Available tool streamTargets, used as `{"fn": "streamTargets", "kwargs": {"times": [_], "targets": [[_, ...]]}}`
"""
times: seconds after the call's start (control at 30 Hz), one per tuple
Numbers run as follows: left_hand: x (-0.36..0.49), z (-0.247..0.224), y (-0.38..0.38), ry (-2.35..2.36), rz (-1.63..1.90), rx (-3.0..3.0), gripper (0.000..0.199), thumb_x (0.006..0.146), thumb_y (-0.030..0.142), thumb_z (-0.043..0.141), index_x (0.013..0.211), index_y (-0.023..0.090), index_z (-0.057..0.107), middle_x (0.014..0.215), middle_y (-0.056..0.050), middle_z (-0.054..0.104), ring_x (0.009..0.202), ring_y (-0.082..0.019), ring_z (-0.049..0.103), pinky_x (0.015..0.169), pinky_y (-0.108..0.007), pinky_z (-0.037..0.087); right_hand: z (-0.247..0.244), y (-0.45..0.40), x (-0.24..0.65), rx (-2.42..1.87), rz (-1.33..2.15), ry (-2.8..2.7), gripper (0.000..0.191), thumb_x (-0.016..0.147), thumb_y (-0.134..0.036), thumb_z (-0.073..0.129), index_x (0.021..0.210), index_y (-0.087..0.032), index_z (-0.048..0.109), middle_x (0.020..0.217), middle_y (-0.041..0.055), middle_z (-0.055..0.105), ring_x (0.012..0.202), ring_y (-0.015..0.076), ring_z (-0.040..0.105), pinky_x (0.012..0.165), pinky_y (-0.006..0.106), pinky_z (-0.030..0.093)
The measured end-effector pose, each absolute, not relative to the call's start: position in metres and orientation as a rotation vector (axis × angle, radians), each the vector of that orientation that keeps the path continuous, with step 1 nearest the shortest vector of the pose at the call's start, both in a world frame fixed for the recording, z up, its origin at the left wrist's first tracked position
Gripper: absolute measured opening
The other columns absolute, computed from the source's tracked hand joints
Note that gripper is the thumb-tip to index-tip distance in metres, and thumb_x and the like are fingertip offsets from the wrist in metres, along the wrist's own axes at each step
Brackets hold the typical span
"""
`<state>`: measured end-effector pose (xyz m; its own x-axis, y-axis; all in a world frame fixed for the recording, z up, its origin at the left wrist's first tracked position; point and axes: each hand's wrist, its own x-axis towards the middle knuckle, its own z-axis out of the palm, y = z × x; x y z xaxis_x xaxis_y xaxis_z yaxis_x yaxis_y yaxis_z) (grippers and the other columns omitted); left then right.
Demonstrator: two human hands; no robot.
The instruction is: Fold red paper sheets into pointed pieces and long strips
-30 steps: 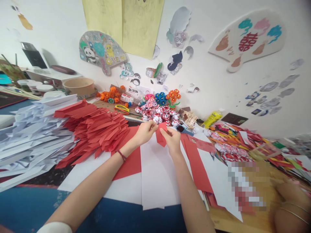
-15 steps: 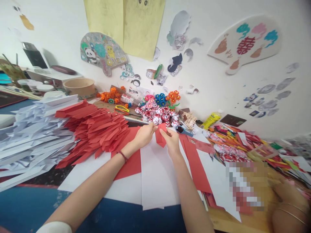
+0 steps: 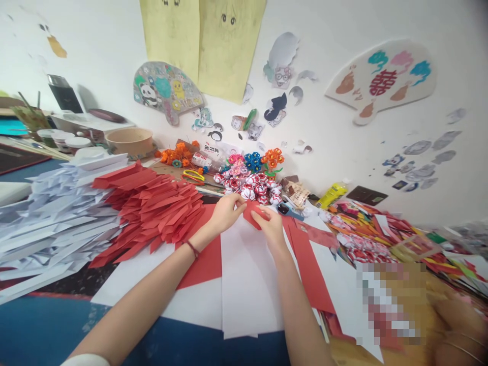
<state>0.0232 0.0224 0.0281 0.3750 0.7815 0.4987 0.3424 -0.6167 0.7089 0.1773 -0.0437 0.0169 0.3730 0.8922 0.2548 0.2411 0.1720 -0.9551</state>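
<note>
A small piece of red paper (image 3: 252, 215) is held up between my two hands, over white sheets (image 3: 249, 274) that lie on the table. My left hand (image 3: 227, 211) pinches its upper left edge, fingers bent together. On its right side my right hand (image 3: 270, 222) grips it between thumb and fingers. Larger red paper (image 3: 206, 267) lies under my left wrist. To the left are a heap of folded red strips (image 3: 152, 208) and a heap of folded white strips (image 3: 64, 213).
Red-and-white paper balls (image 3: 259, 185) and paper flowers (image 3: 272, 157) stand behind my hands. A tan bowl (image 3: 129, 142) is at the back left. At the right are a yellow bottle (image 3: 333, 194), colored paper scraps and another person's hand (image 3: 453, 315).
The red piece now looks shorter and more tilted between my fingers. My right hand has turned slightly around it. The whole view has shifted a little, with the surroundings lower in the picture.
</note>
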Motion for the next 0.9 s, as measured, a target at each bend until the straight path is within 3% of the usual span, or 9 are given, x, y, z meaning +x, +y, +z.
{"fn": "streamTargets", "kwargs": {"times": [0.1, 0.17, 0.3, 0.4, 0.47, 0.57, 0.67, 0.77, 0.9], "targets": [[0.022, 0.028, 0.024, 0.983, 1.125, 2.072, 0.017, 0.08, 0.033, 0.058, 0.079, 0.017, 0.063, 0.074, -0.001, 0.065, 0.065, -0.013, 0.053, 0.062, -0.024, 0.037, 0.019, -0.044, 0.185, -1.299, 0.807, -0.883, 0.058, 0.06, -0.039, 0.078, 0.112, -0.015, 0.066, 0.076, 0.0041, 0.069, 0.056, 0.0139, 0.058, 0.05, 0.025, 0.042], [0.021, 0.029, 0.023, 0.946, 1.034, 2.077, 0.02, 0.077, 0.036, 0.062, 0.075, 0.017, 0.063, 0.071, 0.0, 0.064, 0.064, -0.013, 0.052, 0.06, -0.024, 0.037, 0.022, -0.045, 0.188, -1.23, 0.819, -0.759, 0.064, 0.058, -0.037, 0.079, 0.117, -0.015, 0.064, 0.077, 0.0046, 0.069, 0.055, 0.0134, 0.058, 0.049, 0.024, 0.042], [0.023, 0.028, 0.02, 0.851, 0.872, 2.121, 0.027, 0.074, 0.039, 0.064, 0.062, 0.016, 0.056, 0.06, 0.003, 0.054, 0.057, -0.011, 0.045, 0.055, -0.023, 0.032, 0.026, -0.046, 0.187, -1.109, 0.754, -0.691, 0.072, 0.062, -0.038, 0.078, 0.128, -0.02, 0.056, 0.092, 0.0062, 0.071, 0.072, 0.0166, 0.065, 0.063, 0.028, 0.051], [0.027, 0.023, 0.017, 0.813, 0.848, 2.116, 0.035, 0.075, 0.039, 0.063, 0.054, 0.016, 0.045, 0.052, 0.005, 0.04, 0.052, -0.009, 0.036, 0.051, -0.022, 0.024, 0.027, -0.045, 0.182, -1.091, 0.742, -0.771, 0.076, 0.066, -0.04, 0.077, 0.135, -0.022, 0.049, 0.104, 0.0078, 0.069, 0.087, 0.0185, 0.066, 0.074, 0.03, 0.052], [0.031, 0.018, 0.017, 0.844, 0.899, 2.05, 0.035, 0.074, 0.039, 0.062, 0.055, 0.017, 0.044, 0.053, 0.005, 0.038, 0.052, -0.009, 0.037, 0.05, -0.022, 0.024, 0.025, -0.044, 0.179, -1.104, 0.73, -0.831, 0.076, 0.067, -0.041, 0.077, 0.135, -0.022, 0.049, 0.11, 0.009, 0.067, 0.091, 0.0185, 0.065, 0.078, 0.031, 0.052], [0.036, 0.013, 0.019, 0.917, 0.993, 1.91, 0.028, 0.076, 0.041, 0.061, 0.066, 0.016, 0.053, 0.058, 0.003, 0.049, 0.056, -0.011, 0.046, 0.05, -0.021, 0.029, 0.02, -0.043, 0.177, -1.17, 0.737, -0.974, 0.067, 0.067, -0.044, 0.076, 0.127, -0.02, 0.056, 0.109, 0.0097, 0.068, 0.082, 0.0177, 0.067, 0.073, 0.029, 0.053], [0.037, 0.014, 0.02, 0.944, 1.005, 1.915, 0.026, 0.08, 0.04, 0.057, 0.074, 0.015, 0.059, 0.063, 0.001, 0.057, 0.059, -0.013, 0.052, 0.053, -0.022, 0.034, 0.017, -0.043, 0.177, -1.303, 0.744, -1.159, 0.048, 0.071, -0.053, 0.07, 0.1, -0.015, 0.07, 0.089, 0.0091, 0.072, 0.068, 0.0178, 0.066, 0.061, 0.027, 0.052], [0.032, 0.021, 0.016, 0.958, 0.972, 2.078, 0.023, 0.08, 0.038, 0.06, 0.077, 0.016, 0.06, 0.069, 0.0, 0.061, 0.062, -0.014, 0.054, 0.056, -0.023, 0.036, 0.016, -0.044, 0.177, -1.379, 0.672, -1.204, 0.045, 0.074, -0.058, 0.064, 0.079, -0.013, 0.072, 0.071, 0.0077, 0.07, 0.058, 0.0171, 0.064, 0.056, 0.027, 0.05], [0.022, 0.035, 0.007, 0.981, 1.1, 2.514, 0.025, 0.082, 0.023, 0.06, 0.107, 0.019, 0.058, 0.099, -0.006, 0.064, 0.084, -0.019, 0.058, 0.068, -0.027, 0.04, 0.017, -0.043, 0.182, -1.424, 0.595, -1.17, 0.043, 0.075, -0.055, 0.063, 0.07, -0.014, 0.072, 0.065, 0.0073, 0.069, 0.051, 0.0147, 0.059, 0.052, 0.026, 0.046]]}}
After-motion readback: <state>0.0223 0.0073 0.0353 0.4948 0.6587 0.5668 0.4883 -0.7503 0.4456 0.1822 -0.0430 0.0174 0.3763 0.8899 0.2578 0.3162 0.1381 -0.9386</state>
